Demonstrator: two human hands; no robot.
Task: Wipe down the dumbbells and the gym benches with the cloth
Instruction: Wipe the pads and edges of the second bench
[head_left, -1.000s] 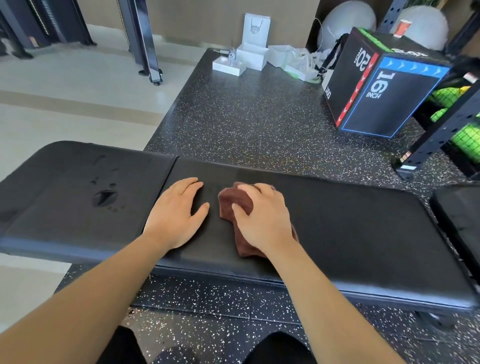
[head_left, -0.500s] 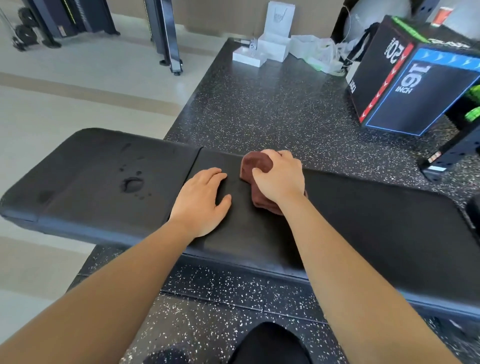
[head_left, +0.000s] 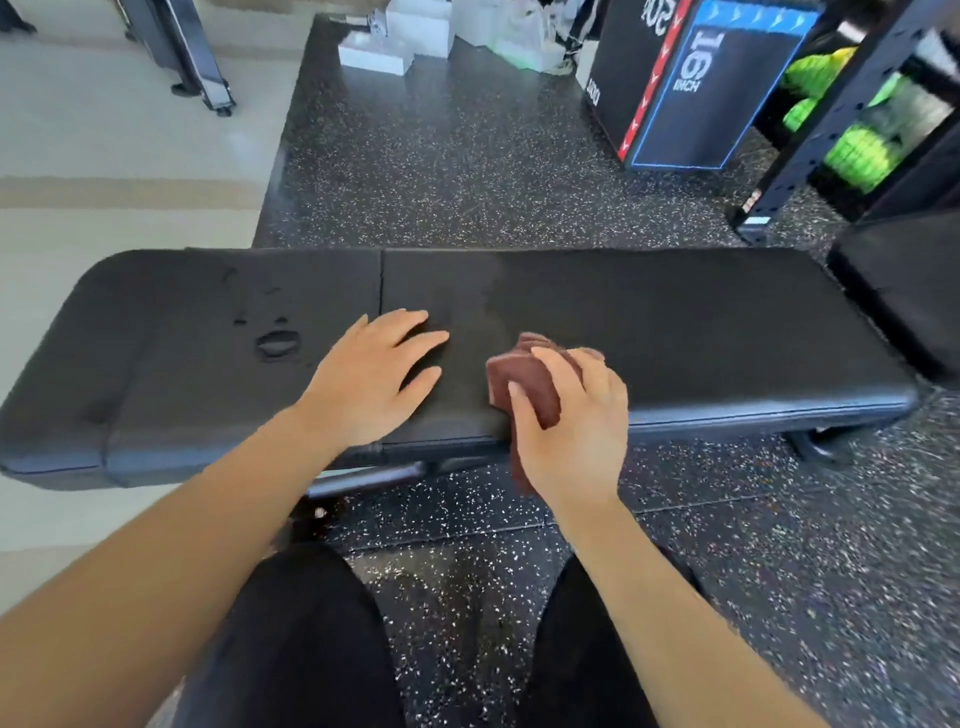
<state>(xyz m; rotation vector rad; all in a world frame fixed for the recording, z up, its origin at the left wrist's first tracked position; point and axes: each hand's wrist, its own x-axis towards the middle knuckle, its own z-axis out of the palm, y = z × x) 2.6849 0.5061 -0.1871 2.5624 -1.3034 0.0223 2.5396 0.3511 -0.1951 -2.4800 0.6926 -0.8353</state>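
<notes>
On my feed the black gym bench (head_left: 701, 322) spans the view; my left hand (head_left: 371, 384) lies flat on it, fingers spread; my right hand (head_left: 571, 431) grips the brown cloth (head_left: 524, 379) at its near edge; a wet patch (head_left: 279, 343) sits further left.

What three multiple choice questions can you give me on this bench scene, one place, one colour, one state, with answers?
1. Where is the wet patch on the bench?
A. left of the left hand
B. at its middle
C. at its right end
2. What colour is the cloth?
A. green
B. reddish brown
C. white
3. How is the left hand?
A. gripping the cloth
B. flat on the bench
C. raised in the air
Answers: 1 A, the droplets lie beyond the left hand's outer side. 2 B, it shows under the right hand. 3 B, its fingers lie straight.
</notes>
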